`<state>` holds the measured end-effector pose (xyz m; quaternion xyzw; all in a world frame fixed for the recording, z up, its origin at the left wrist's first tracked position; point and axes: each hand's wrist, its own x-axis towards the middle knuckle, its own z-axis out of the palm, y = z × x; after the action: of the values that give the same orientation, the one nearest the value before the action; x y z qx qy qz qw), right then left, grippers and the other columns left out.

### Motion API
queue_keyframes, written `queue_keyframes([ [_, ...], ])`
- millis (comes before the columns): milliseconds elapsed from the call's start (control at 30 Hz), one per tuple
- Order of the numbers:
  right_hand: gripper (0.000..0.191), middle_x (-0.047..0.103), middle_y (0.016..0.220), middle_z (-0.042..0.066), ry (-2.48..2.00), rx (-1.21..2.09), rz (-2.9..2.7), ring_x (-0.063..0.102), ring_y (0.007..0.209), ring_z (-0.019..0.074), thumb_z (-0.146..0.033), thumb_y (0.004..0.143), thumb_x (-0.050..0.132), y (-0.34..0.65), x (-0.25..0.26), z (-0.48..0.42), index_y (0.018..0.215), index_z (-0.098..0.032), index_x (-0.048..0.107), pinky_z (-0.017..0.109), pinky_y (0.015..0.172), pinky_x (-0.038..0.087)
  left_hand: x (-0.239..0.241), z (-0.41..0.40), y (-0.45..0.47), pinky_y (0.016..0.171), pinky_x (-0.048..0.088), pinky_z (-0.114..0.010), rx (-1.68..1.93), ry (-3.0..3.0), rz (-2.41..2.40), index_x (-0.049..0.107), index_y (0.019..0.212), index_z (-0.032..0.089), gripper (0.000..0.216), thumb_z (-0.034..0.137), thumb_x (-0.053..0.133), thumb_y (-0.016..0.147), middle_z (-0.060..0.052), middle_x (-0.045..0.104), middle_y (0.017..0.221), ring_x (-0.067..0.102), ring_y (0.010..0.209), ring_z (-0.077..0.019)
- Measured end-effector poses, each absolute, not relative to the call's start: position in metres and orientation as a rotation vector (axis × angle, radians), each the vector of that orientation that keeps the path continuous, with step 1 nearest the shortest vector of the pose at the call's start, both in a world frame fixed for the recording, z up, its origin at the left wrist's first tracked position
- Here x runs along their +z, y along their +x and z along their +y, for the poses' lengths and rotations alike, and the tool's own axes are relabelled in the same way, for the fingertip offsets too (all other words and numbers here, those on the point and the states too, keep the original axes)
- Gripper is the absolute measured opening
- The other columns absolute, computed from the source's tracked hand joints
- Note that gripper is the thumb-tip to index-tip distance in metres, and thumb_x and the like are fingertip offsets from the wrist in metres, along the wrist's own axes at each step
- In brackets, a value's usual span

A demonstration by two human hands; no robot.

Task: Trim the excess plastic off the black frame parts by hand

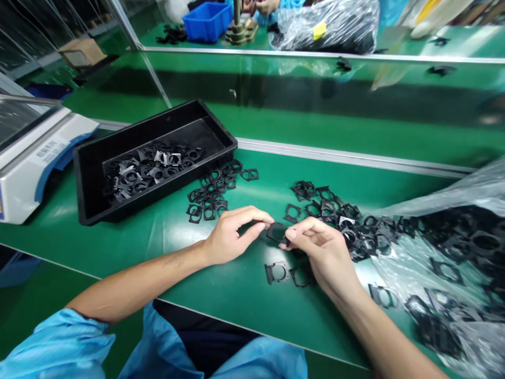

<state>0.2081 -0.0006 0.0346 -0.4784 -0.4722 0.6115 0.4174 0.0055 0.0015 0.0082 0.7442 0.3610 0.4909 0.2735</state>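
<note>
A small black plastic frame with a large opening (273,231) is held just above the green tabletop. My right hand (327,250) pinches its right side between thumb and fingers. From the left, my left hand (229,237) has its thumb and index fingertips closed at the frame's upper left edge. Below them lie a similar frame with a round hole (278,271) and another dark one (300,275), partly covered by my right hand. Beyond my right hand, a loose pile of such frames (331,206) spreads towards the right.
A black tray (90,210) holding many frames stands at left, with a cluster of frames (213,192) beside it. Clear plastic bag (410,263) with more frames lies right. A white-and-blue device (43,158) sits far left. Across the divider are a blue bin (207,22) and a co-worker's hands (266,6).
</note>
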Motion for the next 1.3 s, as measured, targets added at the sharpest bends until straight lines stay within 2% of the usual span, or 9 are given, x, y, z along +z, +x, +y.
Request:
queue_keyframes([
  [100, 0.034, 0.068, 0.060, -0.001, -1.198, 1.739, -1.002, 0.067, 0.053, 0.0143, -0.044, 0.067, 0.091, 0.209, 0.034, 0.003, 0.069, -0.020, 0.066, 0.026, 0.057, 0.057, 0.006, 0.003, 0.004, 0.087, 0.060, -0.030, 1.362, 2.150, 0.887, 0.072, 0.104, 0.019, 0.016, 0.013, 0.062, 0.093, -0.008, 0.074, 0.106, 0.072, 0.098, -0.0162],
  [233, 0.035, 0.068, 0.061, -0.001, -1.196, 1.820, -1.021, 0.069, 0.055, 0.0150, -0.046, 0.068, 0.090, 0.209, 0.033, 0.004, 0.072, -0.019, 0.068, 0.026, 0.058, 0.058, 0.005, 0.003, 0.002, 0.083, 0.060, -0.027, 1.408, 2.223, 0.842, 0.075, 0.099, 0.021, 0.015, 0.013, 0.065, 0.091, -0.006, 0.075, 0.101, 0.072, 0.092, -0.0143],
  [433, 0.031, 0.074, 0.085, 0.005, -1.212, 1.406, -1.368, 0.070, 0.073, 0.0169, -0.051, 0.082, 0.079, 0.209, 0.031, 0.000, 0.092, -0.022, 0.073, 0.028, 0.069, 0.061, 0.006, 0.005, 0.001, 0.080, 0.059, -0.024, 1.475, 2.119, 0.940, 0.077, 0.095, 0.020, 0.012, 0.013, 0.068, 0.090, -0.005, 0.077, 0.094, 0.072, 0.086, -0.0125],
  [567, 0.029, 0.073, 0.103, 0.008, -1.105, 1.128, -1.603, 0.071, 0.091, 0.0221, -0.046, 0.080, 0.082, 0.210, 0.033, -0.004, 0.100, -0.025, 0.075, 0.034, 0.078, 0.062, 0.005, 0.007, 0.001, 0.073, 0.058, -0.024, 1.464, 2.030, 0.999, 0.078, 0.096, 0.020, 0.012, 0.016, 0.070, 0.089, -0.004, 0.077, 0.086, 0.071, 0.079, -0.0127],
  [733, 0.005, 0.074, 0.083, 0.005, -1.076, 0.826, -1.819, 0.069, 0.079, 0.0217, -0.027, 0.090, 0.073, 0.210, 0.034, -0.008, 0.092, -0.025, 0.077, 0.037, 0.075, 0.059, 0.004, 0.006, 0.002, 0.069, 0.057, -0.023, 1.443, 2.010, 1.001, 0.078, 0.093, 0.018, 0.009, 0.018, 0.071, 0.089, -0.005, 0.075, 0.081, 0.069, 0.074, -0.0121],
  [1067, 0.012, 0.069, 0.074, 0.003, -1.045, 0.749, -1.796, 0.063, 0.066, 0.0181, -0.018, 0.088, 0.072, 0.212, 0.032, -0.010, 0.094, -0.026, 0.079, 0.033, 0.062, 0.053, 0.005, 0.005, 0.003, 0.066, 0.055, -0.023, 1.435, 2.005, 0.869, 0.075, 0.087, 0.017, 0.006, 0.014, 0.070, 0.089, -0.004, 0.073, 0.078, 0.068, 0.071, -0.0115],
  [1200, 0.011, 0.069, 0.076, 0.002, -1.057, 0.823, -1.777, 0.064, 0.069, 0.0184, -0.018, 0.088, 0.072, 0.210, 0.032, -0.009, 0.093, -0.025, 0.077, 0.033, 0.066, 0.055, 0.005, 0.005, 0.004, 0.065, 0.054, -0.023, 1.419, 1.994, 0.894, 0.074, 0.091, 0.016, 0.005, 0.016, 0.070, 0.090, -0.004, 0.073, 0.078, 0.066, 0.070, -0.0114],
  [1300, 0.009, 0.069, 0.084, 0.003, -1.087, 0.927, -1.709, 0.066, 0.072, 0.0177, -0.019, 0.088, 0.071, 0.207, 0.031, -0.008, 0.094, -0.025, 0.075, 0.031, 0.068, 0.058, 0.006, 0.005, 0.005, 0.066, 0.054, -0.024, 1.393, 1.971, 0.935, 0.074, 0.093, 0.017, 0.005, 0.019, 0.072, 0.089, -0.003, 0.073, 0.077, 0.066, 0.070, -0.0117],
])
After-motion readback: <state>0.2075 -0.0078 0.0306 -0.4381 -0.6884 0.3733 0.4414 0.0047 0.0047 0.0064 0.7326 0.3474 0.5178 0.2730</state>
